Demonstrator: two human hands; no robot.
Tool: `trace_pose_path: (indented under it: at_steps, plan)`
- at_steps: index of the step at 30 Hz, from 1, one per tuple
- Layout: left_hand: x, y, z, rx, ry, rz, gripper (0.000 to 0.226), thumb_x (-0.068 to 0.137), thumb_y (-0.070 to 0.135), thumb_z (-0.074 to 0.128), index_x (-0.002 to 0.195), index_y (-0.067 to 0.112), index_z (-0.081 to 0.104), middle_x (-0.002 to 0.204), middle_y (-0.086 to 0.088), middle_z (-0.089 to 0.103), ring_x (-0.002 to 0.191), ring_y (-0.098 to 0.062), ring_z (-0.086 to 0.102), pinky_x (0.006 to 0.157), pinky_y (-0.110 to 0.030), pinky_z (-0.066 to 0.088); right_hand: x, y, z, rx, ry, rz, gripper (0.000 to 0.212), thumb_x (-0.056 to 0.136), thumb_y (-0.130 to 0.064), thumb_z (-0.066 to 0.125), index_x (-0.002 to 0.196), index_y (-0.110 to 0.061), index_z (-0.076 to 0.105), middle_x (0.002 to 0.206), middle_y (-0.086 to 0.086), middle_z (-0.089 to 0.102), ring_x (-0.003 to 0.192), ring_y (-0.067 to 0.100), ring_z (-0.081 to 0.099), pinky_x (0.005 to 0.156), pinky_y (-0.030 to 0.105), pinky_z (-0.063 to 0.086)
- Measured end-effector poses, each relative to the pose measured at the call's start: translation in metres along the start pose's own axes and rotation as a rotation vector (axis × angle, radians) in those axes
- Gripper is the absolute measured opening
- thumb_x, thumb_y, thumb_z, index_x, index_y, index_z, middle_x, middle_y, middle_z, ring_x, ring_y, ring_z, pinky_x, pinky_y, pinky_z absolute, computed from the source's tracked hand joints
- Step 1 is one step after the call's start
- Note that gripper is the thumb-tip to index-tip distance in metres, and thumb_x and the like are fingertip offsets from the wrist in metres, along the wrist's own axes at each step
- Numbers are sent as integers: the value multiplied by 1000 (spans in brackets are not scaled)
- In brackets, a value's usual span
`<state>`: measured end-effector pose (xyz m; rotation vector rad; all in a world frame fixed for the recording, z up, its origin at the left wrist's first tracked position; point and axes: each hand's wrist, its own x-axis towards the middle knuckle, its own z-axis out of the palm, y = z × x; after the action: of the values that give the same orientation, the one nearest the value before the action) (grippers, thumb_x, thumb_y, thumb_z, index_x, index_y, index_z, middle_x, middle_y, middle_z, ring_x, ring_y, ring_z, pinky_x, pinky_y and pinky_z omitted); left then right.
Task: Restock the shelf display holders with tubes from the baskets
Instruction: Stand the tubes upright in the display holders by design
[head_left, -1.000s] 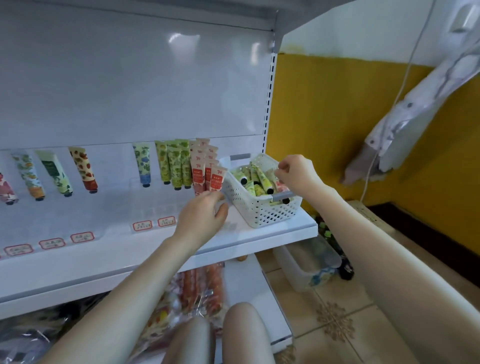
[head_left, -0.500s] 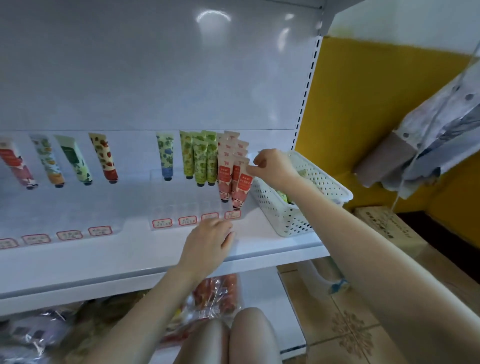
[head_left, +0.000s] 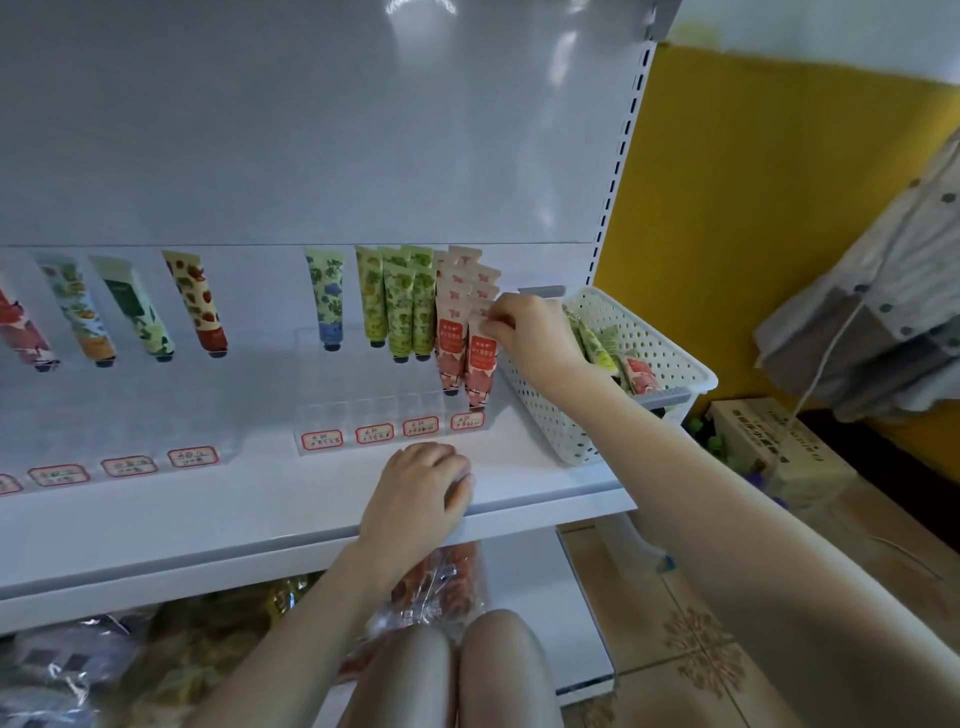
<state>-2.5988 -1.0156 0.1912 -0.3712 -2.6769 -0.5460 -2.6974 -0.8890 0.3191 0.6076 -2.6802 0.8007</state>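
Our right hand pinches top of front pink tube, in holder near shelf right end, beside basket. Our left hand rests empty on front edge. Risk: we push hard, row tips.

The left arm extends forward. The left hand rests palm down on the shelf, fingers loosely bent (holding nothing). The right arm reaches further in, wrist bent. The right hand pinches the top of a pink tube between thumb and fingertips.
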Motion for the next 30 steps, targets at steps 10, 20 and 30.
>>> trace_pose_path:
  at_steps: [10,20,30]
  plan:
    - [-2,-4,6,26,67,24,32,83,29,41,80,16,70,81,3,67,76,-17,62,71,-27,49,0,-2,3,27,-1,35,23,91,-16,56,105,-2,65,102,16,68,92,31,62,80,36,50]
    - [0,-4,6,15,80,55,33,83,30,41,78,14,69,79,2,67,72,-18,63,66,-30,53,-4,0,-5,60,-13,56,21,91,-18,56,104,-2,63,102,14,67,89,27,62,70,27,45]
    - [6,3,0,30,104,47,31,84,29,42,79,14,70,79,4,69,73,-15,64,66,-23,51,0,7,-23,72,8,77,28,92,-22,57,110,-1,61,109,14,65,98,26,61,78,28,47]
